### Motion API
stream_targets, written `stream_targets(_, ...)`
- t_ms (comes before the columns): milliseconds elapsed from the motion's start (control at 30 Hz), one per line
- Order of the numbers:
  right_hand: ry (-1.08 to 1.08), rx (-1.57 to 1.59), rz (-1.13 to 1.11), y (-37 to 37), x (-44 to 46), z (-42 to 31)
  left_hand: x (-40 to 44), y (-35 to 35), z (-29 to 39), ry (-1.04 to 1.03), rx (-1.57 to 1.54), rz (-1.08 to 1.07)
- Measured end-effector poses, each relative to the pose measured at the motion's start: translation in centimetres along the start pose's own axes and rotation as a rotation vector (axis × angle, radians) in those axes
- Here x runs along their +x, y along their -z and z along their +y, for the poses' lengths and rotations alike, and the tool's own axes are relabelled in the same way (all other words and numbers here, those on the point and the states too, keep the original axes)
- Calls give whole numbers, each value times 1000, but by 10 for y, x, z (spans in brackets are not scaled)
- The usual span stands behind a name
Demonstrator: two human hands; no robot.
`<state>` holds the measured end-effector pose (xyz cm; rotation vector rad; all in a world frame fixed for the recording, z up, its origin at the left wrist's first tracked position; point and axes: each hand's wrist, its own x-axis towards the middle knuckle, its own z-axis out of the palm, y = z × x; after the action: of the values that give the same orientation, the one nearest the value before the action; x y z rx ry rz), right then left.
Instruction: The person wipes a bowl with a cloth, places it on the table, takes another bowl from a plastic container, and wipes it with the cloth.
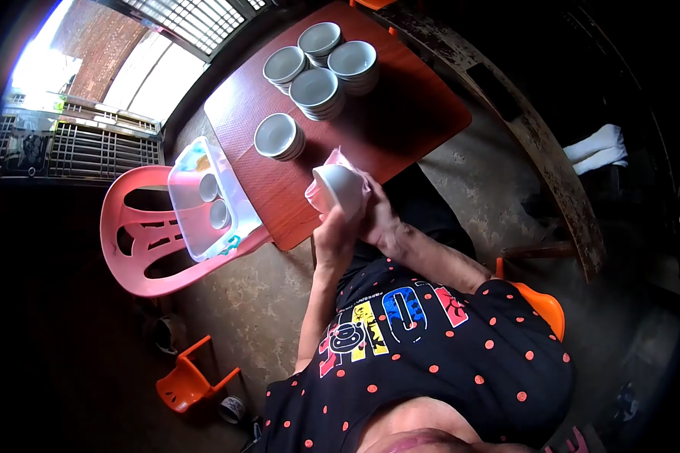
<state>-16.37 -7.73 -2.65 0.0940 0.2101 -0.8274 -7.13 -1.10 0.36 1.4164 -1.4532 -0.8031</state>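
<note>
The left hand and right hand grip a bowl with curled fingers; the loose pink cloth could let it slip

Daylight streams past a barred railing at 10 o'clock, brickwork beyond, into a dim room with a mottled concrete floor. A reddish-brown table stands at 12, a pink plastic armchair at 9, a small orange chair at 7.
</note>
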Motion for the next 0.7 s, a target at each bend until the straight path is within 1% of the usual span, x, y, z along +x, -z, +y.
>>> stream_targets(33,48,-46,110,-8,-4,0,7,-1,-2,-158,115,-10)
stream_targets(67,98,-93,219,-15,-6,1,10,3,-1,-223,250,-34)
stream_targets(133,179,-207,193,-12,-5,2,20,7,8,-318,334,-78)
stream_targets(167,219,-261,179,-10,-7,2,20,9,12,-322,360,-96)
stream_targets(267,184,-312,139,-9,-5,-4,26,21,18,-338,426,-144)
stream_targets(367,144,-414,5,2,3,-14,39,31,19,-392,476,-150)
stream_targets(400,125,-440,-52,-1,-5,-17,37,34,22,-369,500,-149)
stream_targets(433,137,-466,-98,-9,-4,-18,47,41,36,-303,452,-162)
stream_targets(467,108,-428,-48,-9,-4,-18,58,48,50,-240,405,-175)
stream_targets(533,50,-348,48,-6,-3,-14,83,66,22,-341,829,-47)
stream_targets(567,46,-338,41,3,-3,-13,97,73,17,-388,875,26)
stream_targets(600,42,-321,40,8,-5,-13,109,81,15,-364,949,22)
stream_targets(667,36,-287,43,20,-10,-14,132,92,6,-188,1021,-62)
stream_targets(700,13,-252,40,34,-10,-14,140,94,1,-165,1014,-97)
